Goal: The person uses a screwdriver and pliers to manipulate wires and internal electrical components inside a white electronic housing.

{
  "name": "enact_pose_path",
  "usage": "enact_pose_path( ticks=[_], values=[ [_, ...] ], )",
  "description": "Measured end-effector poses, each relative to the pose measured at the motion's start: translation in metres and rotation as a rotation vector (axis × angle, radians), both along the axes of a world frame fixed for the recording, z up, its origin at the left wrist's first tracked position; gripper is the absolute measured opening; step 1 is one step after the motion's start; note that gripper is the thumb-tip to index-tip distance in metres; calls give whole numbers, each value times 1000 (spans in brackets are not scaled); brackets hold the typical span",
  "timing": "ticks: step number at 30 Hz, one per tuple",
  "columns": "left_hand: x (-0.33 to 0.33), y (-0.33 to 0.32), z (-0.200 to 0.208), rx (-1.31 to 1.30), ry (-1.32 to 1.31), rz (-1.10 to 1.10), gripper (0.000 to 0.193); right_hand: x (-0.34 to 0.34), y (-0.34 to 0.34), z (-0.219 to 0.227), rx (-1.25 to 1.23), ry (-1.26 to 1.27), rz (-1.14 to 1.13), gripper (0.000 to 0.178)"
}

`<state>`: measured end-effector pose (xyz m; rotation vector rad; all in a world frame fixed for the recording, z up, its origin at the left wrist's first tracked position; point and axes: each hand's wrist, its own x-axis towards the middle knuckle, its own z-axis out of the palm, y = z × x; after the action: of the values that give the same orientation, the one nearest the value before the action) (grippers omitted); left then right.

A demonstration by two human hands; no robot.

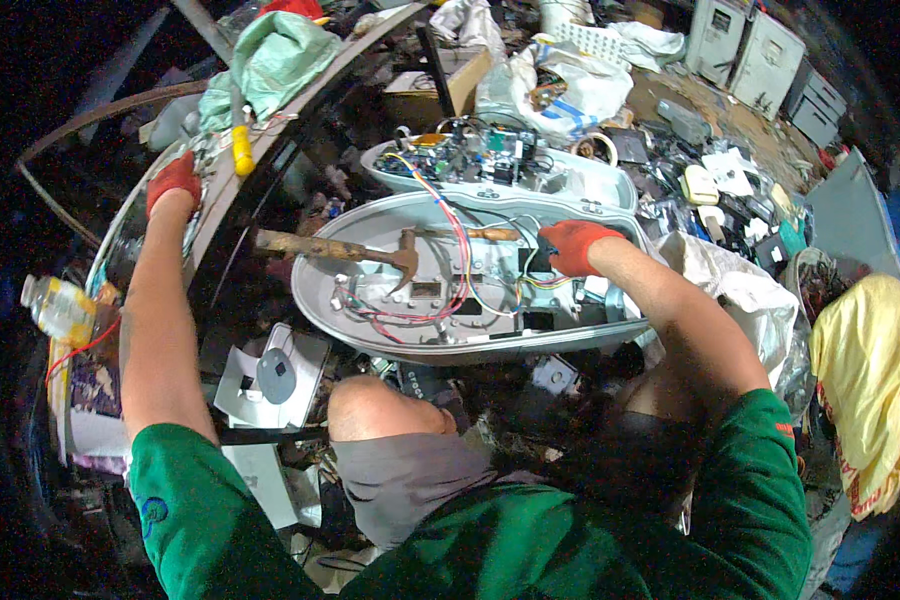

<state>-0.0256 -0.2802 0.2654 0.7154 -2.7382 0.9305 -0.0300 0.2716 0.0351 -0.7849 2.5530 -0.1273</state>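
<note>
My left hand (175, 186), in a red glove, reaches far out to the left bench. Its fingers stretch forward among clutter, close to a yellow-handled tool (241, 148); nothing shows in them. My right hand (573, 247), also red-gloved, is closed over the right part of a grey oval casing (320, 220); what its fingers grip is hidden. Thin coloured wires (462, 285) run through the casing and pass near that hand. A claw hammer (315, 246) with a worn wooden handle lies across the casing's left side. Beside my right hand rests a slim tool with an orange-brown handle (490, 234).
Behind the casing lies its matching half (610, 185), holding circuit boards (500, 145). A plastic bottle (62, 308) stands at far left. White sacks (720, 275), a yellow bag (865, 375) and heaped electronic scrap (715, 190) crowd the right. White plastic parts (285, 370) lie near my knee.
</note>
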Motion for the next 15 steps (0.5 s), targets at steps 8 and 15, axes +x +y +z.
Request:
enact_pose_path(
  ticks=[8,15],
  values=[
    [-8,-35,23,41,-28,2,61,-11,11,-55,20,113,68,44],
    [46,197,-76,686,-114,-568,38,-7,26,-49,-51,241,16,43]
  ],
)
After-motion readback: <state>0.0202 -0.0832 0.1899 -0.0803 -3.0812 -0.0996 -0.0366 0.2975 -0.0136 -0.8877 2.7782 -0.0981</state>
